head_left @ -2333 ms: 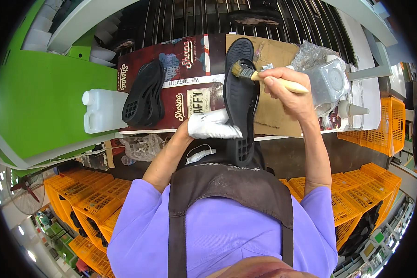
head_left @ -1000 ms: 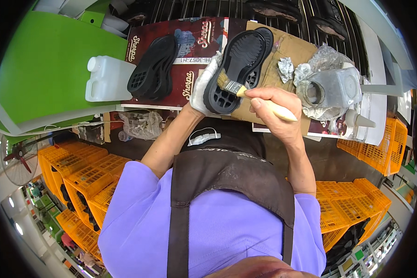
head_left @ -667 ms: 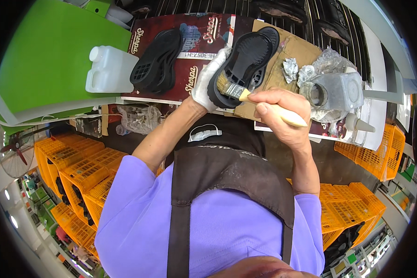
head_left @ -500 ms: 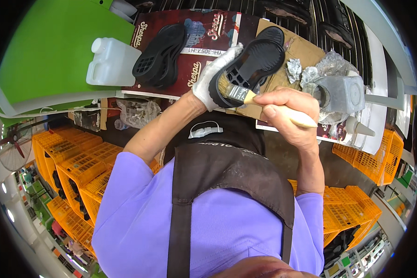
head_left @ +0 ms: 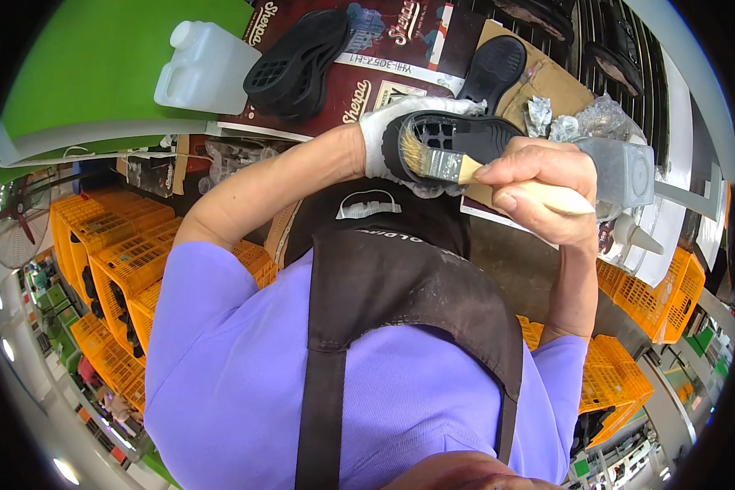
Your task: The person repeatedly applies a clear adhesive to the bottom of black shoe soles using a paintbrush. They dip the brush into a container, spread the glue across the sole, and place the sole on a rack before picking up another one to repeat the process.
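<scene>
My left hand, in a white glove, is wrapped round the heel end of a black shoe sole. The sole is held roughly level, its toe end toward the right, with a grid of square hollows facing up. In my bare right hand is the pale wooden handle of a flat paintbrush. The brush's light bristles touch the heel part of that sole, near its rim. Beyond it, a second black sole lies on brown cardboard. More black soles lie together at the left.
A white plastic jug stands on the left by a green surface. On the right are crumpled plastic wrap, a translucent container and a nozzle bottle. A rack with dark shoes runs behind; orange crates stand lower down.
The held sole has turned, its toe end swinging from far right toward the right, and come apart in view from the second sole. The brush and right hand have shifted slightly right.
</scene>
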`<move>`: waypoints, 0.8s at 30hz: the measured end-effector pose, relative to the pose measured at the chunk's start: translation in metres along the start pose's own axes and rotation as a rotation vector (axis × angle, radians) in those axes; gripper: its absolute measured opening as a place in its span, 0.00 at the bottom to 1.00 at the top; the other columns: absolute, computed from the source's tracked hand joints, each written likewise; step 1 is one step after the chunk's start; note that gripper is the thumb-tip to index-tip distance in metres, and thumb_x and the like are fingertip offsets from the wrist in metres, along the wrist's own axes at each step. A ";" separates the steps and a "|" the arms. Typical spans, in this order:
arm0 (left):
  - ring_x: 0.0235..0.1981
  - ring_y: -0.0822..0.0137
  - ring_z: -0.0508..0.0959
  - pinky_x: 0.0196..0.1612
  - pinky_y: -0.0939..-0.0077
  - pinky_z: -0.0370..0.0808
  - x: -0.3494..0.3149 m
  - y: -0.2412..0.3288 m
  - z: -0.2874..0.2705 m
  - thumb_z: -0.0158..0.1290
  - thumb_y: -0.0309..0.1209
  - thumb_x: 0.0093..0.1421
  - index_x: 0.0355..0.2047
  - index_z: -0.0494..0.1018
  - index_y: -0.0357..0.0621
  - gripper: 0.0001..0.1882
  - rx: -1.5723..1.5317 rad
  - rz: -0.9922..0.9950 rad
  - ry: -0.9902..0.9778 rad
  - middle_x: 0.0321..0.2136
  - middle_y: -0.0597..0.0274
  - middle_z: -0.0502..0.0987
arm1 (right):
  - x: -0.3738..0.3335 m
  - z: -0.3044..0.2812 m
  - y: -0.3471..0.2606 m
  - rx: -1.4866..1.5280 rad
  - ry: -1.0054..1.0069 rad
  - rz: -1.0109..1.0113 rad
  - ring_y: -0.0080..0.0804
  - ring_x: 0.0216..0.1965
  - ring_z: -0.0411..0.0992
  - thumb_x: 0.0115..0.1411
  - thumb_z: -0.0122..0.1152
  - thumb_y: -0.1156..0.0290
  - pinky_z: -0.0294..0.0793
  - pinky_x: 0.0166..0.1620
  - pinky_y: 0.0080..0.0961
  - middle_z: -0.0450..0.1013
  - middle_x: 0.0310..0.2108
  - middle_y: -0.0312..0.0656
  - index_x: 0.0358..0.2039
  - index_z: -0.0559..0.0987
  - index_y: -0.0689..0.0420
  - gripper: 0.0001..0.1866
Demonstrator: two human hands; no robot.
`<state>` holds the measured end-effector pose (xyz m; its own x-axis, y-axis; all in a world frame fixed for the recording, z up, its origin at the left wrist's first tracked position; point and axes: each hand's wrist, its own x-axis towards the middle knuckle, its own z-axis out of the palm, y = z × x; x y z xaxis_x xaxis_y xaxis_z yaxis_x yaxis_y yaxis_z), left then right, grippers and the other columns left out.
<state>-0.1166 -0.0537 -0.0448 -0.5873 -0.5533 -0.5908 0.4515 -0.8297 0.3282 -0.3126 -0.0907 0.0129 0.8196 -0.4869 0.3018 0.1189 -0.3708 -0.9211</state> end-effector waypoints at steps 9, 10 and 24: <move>0.39 0.64 0.77 0.38 0.63 0.76 0.014 -0.003 -0.037 0.36 0.39 0.63 0.52 0.63 0.44 0.20 0.104 -0.021 -0.422 0.43 0.58 0.74 | 0.013 -0.018 0.005 0.130 -0.280 0.113 0.28 0.28 0.71 0.49 0.61 0.75 0.68 0.32 0.22 0.74 0.27 0.43 0.32 0.79 0.63 0.08; 0.39 0.64 0.77 0.39 0.63 0.76 0.013 -0.003 -0.039 0.35 0.38 0.63 0.52 0.63 0.43 0.20 -0.016 -0.102 -0.482 0.43 0.58 0.74 | 0.015 -0.021 0.005 0.131 -0.318 0.118 0.28 0.29 0.71 0.49 0.62 0.75 0.68 0.32 0.22 0.74 0.27 0.43 0.32 0.79 0.63 0.09; 0.38 0.64 0.77 0.36 0.71 0.78 0.017 -0.006 -0.044 0.37 0.33 0.63 0.52 0.63 0.39 0.19 0.170 -0.052 -0.275 0.42 0.55 0.74 | 0.017 -0.042 0.011 0.111 -0.524 0.264 0.25 0.26 0.69 0.50 0.62 0.77 0.66 0.29 0.21 0.72 0.23 0.38 0.33 0.80 0.61 0.09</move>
<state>-0.0997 -0.0554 -0.0891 -0.7764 -0.4900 -0.3964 0.3114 -0.8450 0.4346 -0.3208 -0.1365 0.0181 0.9934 -0.0855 -0.0766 -0.0918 -0.1916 -0.9772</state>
